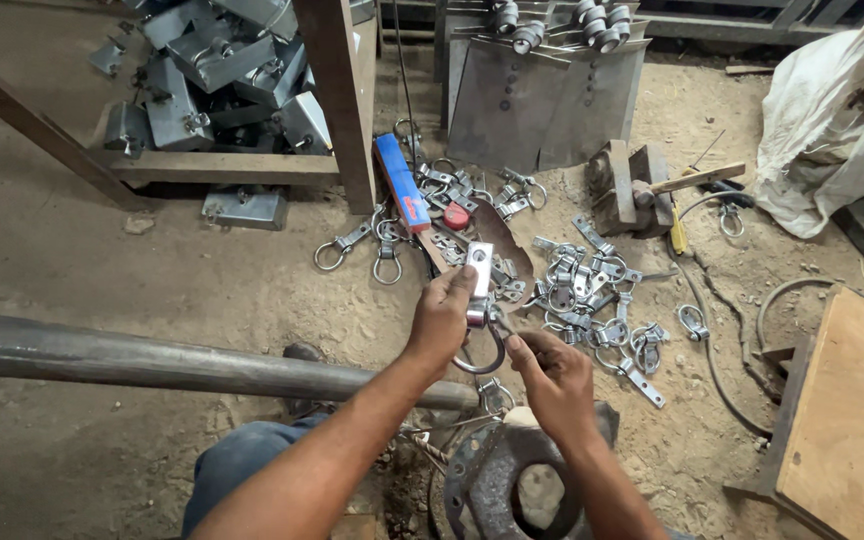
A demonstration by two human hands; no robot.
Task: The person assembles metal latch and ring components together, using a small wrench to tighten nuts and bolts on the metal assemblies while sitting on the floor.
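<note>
I hold 1 flat silver metal strap with a steel ring at its lower end [479, 290] up over the dirt floor [202, 290], just in front of me. My left hand [442, 318] is closed round the strap's middle, thumb pressed on its face below the punched hole, so the plate stands nearly upright. My right hand [552, 378] pinches the ring's right side between thumb and forefinger, the other fingers curled under. To do this well, I judge I should keep the left grip firm and low on the plate so it cannot twist, and turn the ring only with the fingertips, watching that the loop sits square in its clip. The scattered pile of finished silver ring fittings [592, 295] lies just beyond to the right, near the wooden-handled hammer [677, 183]. The long grey steel pipe [152, 360] crosses near my left arm, clear of the work.
</note>
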